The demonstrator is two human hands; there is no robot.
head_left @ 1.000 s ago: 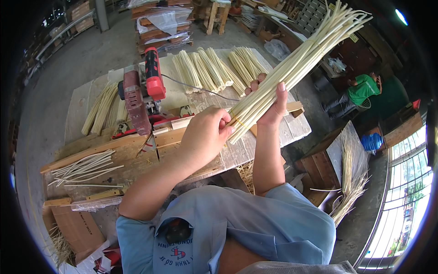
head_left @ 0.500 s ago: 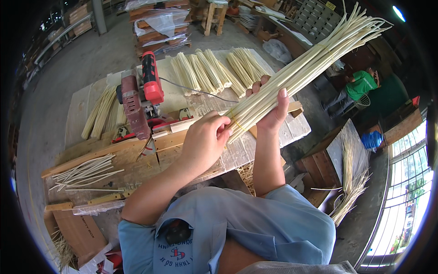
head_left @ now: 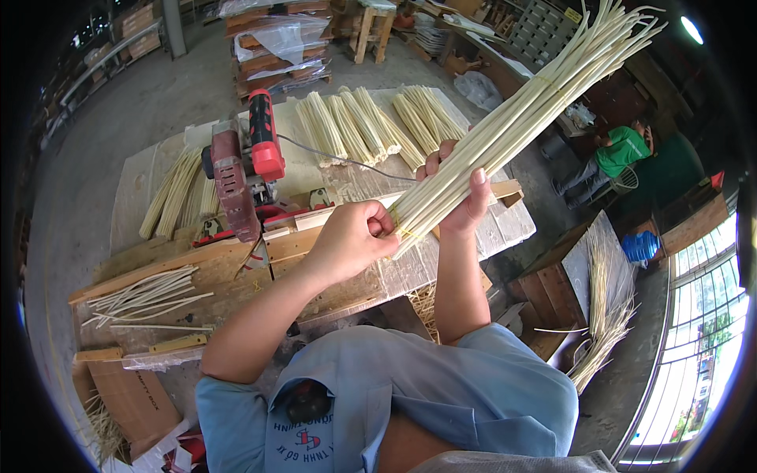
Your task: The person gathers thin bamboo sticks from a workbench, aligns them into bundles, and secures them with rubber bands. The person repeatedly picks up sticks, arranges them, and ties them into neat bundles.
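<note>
While both hands grip its lower end, the long rattan bundle (head_left: 512,130) angles up over the worktop (head_left: 505,229).
Left hand (head_left: 351,240) closed at the butt ends, right hand (head_left: 457,197) wrapped just above; the canes look light, springy, probably loosely tied, so best held low.

Pale cream bundle of reeds (head_left: 512,126), red-and-dark-red saw (head_left: 248,162), light blue shirt (head_left: 441,394), blue bucket (head_left: 640,246).

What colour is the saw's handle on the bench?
Bright red, above a dark red-brown saw body; the head view shows the handle clearly.
</note>
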